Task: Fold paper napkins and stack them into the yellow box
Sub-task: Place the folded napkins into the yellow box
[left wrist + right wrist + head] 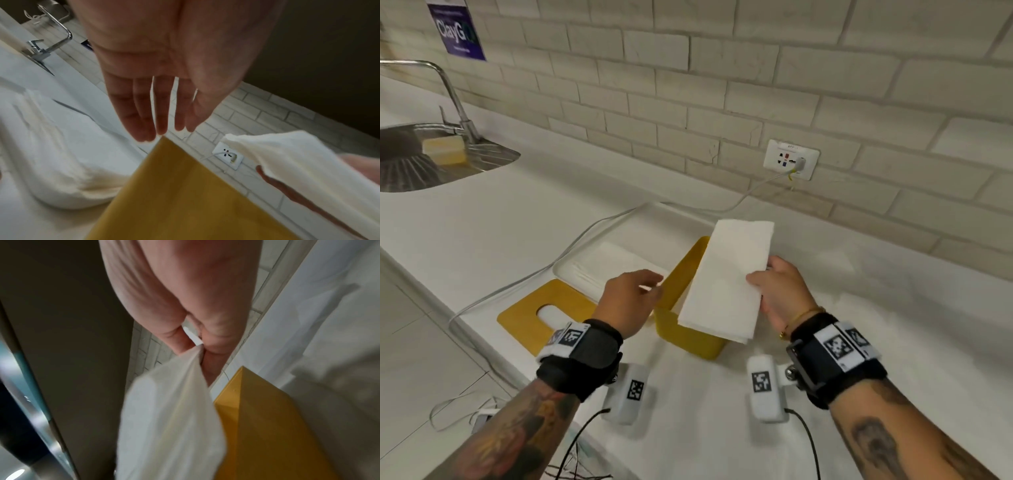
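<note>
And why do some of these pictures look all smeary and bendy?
Head view: mostly sharp, but the wide lens slants the brick wall. Left wrist view: the left hand is huge and soft, the folded napkin smeared. Right wrist view: the right hand and yellow box are blurry.

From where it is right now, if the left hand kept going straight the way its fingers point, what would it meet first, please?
Most likely the near rim of the yellow box: the left hand, open and empty, has its fingertips just short of the box's corner. Depth is unclear, so it might pass just above.
</note>
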`<state>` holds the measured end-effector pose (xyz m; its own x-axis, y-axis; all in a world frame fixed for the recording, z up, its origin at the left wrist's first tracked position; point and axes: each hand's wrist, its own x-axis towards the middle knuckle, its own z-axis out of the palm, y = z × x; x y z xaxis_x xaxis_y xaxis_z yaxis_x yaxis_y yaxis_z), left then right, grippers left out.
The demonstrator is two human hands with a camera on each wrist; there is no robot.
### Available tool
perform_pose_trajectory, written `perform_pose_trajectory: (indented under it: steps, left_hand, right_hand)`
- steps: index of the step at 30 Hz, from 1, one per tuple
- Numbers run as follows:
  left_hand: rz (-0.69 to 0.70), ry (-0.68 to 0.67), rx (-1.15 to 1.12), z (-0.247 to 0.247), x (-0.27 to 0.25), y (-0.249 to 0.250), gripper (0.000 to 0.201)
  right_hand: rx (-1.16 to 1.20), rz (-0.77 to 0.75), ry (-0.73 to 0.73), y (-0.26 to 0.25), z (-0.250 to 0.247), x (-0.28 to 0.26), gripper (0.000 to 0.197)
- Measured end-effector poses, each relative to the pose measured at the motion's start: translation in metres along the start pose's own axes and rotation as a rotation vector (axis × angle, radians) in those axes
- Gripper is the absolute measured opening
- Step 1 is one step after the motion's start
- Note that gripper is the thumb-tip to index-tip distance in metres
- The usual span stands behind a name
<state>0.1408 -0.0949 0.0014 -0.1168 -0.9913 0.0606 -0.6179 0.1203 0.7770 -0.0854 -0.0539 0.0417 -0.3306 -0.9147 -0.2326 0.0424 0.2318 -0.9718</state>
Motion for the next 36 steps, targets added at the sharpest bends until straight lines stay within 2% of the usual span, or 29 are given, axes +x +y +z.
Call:
perform_pose_trajectory:
  steps: [6,8,15,16,18,21,22,23,24,25,26,27,28,32,34,36]
  left_hand:
    - [0.06,-0.017,0.026,0.005,0.007,-0.015,0.017]
    - [0.082,-0.021,0.014,0.004,0.008,-0.017,0.017]
    - [0.094,-0.023,-0.036,0.004,0.011,-0.024,0.019]
    - [0.095,-0.026,-0.034,0.004,0.011,-0.025,0.02]
    - [0.105,-0.028,-0.032,0.003,0.012,-0.025,0.02]
    - [0.12,-0.035,-0.022,0.003,0.012,-0.024,0.02]
    - [0.125,-0.037,-0.015,0.003,0.013,-0.024,0.02]
    - [0.128,-0.036,-0.011,0.003,0.013,-0.024,0.02]
    - [0.13,-0.035,-0.007,0.003,0.013,-0.025,0.02]
    - [0.131,-0.037,-0.006,0.002,0.013,-0.024,0.02]
    - [0.133,-0.041,-0.001,0.002,0.013,-0.024,0.02]
    - [0.136,-0.044,0.007,0.002,0.013,-0.024,0.021]
    - [0.14,-0.044,0.015,0.003,0.013,-0.024,0.021]
    - [0.159,-0.047,0.034,0.003,0.012,-0.024,0.02]
    - [0.161,-0.051,0.045,0.004,0.013,-0.025,0.02]
    - [0.165,-0.053,0.047,0.003,0.014,-0.025,0.019]
  right_hand:
    - [-0.2,0.184,0.103,0.016,0.051,0.051,0.029]
    - [-0.27,0.248,0.137,0.014,0.061,0.056,0.035]
    - [-0.475,0.245,0.126,0.024,0.079,0.073,0.041]
    - [-0.462,0.261,0.121,0.026,0.082,0.072,0.037]
    - [-0.455,0.303,0.128,0.035,0.084,0.075,0.014]
    - [-0.477,0.314,0.14,0.045,0.086,0.081,0.04]
    - [-0.49,0.307,0.154,0.045,0.088,0.083,0.04]
    - [-0.5,0.309,0.19,0.042,0.089,0.083,0.033]
    - [-0.504,0.316,0.211,0.036,0.092,0.08,0.017]
    - [-0.519,0.314,0.221,0.031,0.093,0.077,0.014]
    - [-0.56,0.297,0.209,0.031,0.093,0.078,0.042]
    - [-0.63,0.263,0.179,0.028,0.093,0.076,0.06]
    - [-0.709,0.206,0.128,0.028,0.093,0.076,0.061]
    - [-1.0,0.12,-0.161,0.033,0.097,0.066,0.012]
    - [-1.136,0.136,-0.269,0.042,0.101,0.06,0.004]
    - [-1.194,0.146,-0.316,0.044,0.104,0.056,0.007]
